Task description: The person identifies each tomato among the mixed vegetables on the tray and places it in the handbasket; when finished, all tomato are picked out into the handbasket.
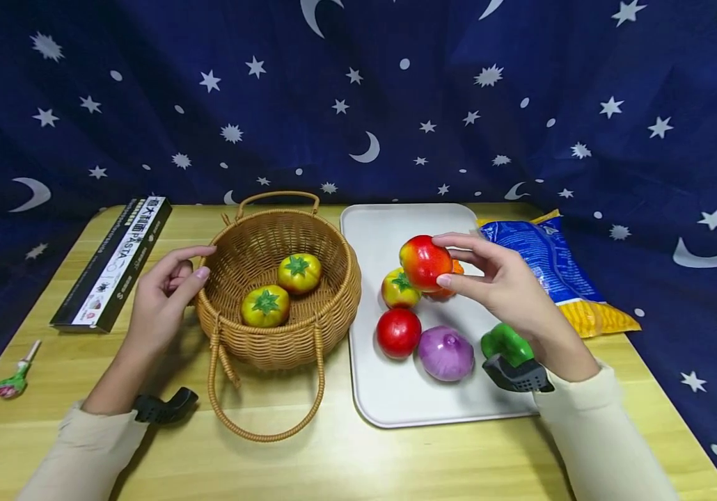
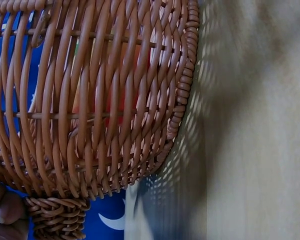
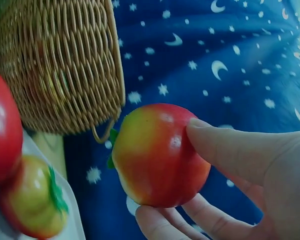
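Note:
My right hand (image 1: 499, 278) holds a red and yellow toy tomato (image 1: 424, 263) between thumb and fingers, raised over the tray (image 1: 371, 403). Its green leaves show in the right wrist view. My left hand (image 1: 167, 289) is at the left rim of a wicker basket (image 1: 289, 348), thumb and index finger pinching at the edge. Inside the basket lie two yellow-red toy tomatoes, the nearer tomato (image 1: 265, 306) and the farther tomato (image 1: 299, 272). Through the weave in the left wrist view, some red shows.
On the tray are another yellow-red tomato (image 1: 399, 289), a red round fruit (image 1: 399, 333), a purple onion (image 1: 446, 353), a green pepper (image 1: 506, 344) and a partly hidden orange item (image 1: 457, 268). A pasta box (image 1: 114, 264), a lollipop (image 1: 15, 379) and a blue-yellow bag (image 1: 546, 264) lie around.

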Motion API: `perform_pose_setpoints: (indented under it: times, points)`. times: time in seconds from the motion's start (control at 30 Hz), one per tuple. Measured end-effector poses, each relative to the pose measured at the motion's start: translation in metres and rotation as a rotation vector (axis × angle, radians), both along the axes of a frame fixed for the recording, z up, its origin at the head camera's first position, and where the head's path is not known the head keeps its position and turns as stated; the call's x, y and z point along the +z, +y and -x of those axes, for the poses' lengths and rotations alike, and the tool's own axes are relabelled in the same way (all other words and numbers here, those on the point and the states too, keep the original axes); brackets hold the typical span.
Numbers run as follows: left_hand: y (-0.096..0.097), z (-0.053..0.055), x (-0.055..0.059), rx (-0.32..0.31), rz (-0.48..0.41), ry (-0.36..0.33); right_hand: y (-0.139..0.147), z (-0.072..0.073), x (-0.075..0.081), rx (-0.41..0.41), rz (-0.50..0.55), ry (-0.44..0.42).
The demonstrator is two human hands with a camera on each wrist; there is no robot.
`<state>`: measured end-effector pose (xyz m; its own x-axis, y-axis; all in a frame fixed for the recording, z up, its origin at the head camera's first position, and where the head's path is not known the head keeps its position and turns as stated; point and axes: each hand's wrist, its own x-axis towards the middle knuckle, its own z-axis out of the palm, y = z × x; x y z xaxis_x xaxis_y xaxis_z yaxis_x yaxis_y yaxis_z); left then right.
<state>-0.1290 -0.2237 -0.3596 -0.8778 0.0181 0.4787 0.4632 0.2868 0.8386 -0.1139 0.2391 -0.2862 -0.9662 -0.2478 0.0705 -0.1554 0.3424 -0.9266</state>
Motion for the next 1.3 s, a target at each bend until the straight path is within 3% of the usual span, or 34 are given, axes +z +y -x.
perform_pose_setpoints:
  times: [0.27, 0.57, 0.87, 1.17, 1.3]
  points:
    - [0.001, -0.001, 0.001, 0.001, -0.002, -0.010, -0.026, 0.006, 0.011, 0.071, 0.018, -0.016]
    - [0.001, -0.001, 0.001, -0.002, 0.008, 0.000, -0.055, 0.015, 0.034, 0.181, -0.075, 0.087]
    - [0.000, 0.000, 0.000, -0.011, -0.007, -0.002, -0.083, 0.023, 0.050, 0.347, -0.081, 0.164]
    - [-0.002, 0.001, -0.001, -0.022, -0.015, 0.000, -0.112, 0.038, 0.059, 0.420, -0.173, 0.238]
    - [-0.001, 0.002, -0.002, -0.023, -0.013, -0.001, -0.127, 0.048, 0.066, 0.448, -0.266, 0.277]
